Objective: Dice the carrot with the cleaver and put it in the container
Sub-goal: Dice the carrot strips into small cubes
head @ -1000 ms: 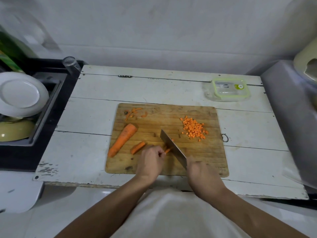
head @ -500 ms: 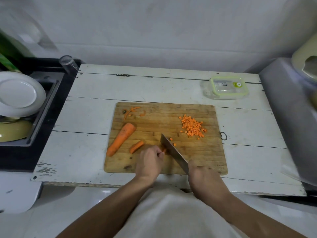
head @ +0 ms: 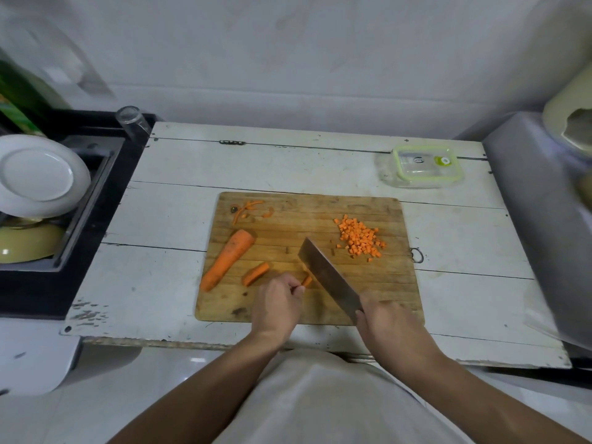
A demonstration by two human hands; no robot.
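Note:
A wooden cutting board [head: 320, 213] lies on the white table. On its left lies a large carrot piece [head: 228, 259], with a shorter carrot strip [head: 256, 273] beside it. My left hand [head: 278, 305] pinches a small carrot stick [head: 307, 281] against the board. My right hand [head: 386, 323] grips the handle of the cleaver [head: 330, 276], whose blade is tilted just right of the stick. A pile of diced carrot [head: 360, 238] sits at the board's right. The clear container with a green-rimmed lid [head: 422, 165] stands at the table's back right, closed.
Carrot peel scraps [head: 248, 209] lie at the board's top left. A sink with a white plate [head: 40, 176] and a yellow bowl [head: 28, 241] is on the left, a glass [head: 132, 120] at its corner. A grey appliance [head: 541, 213] stands at the right.
The cleaver blade has lifted and tilted up off the board. The left hand keeps holding the short carrot stick in the same place. The view shifted slightly.

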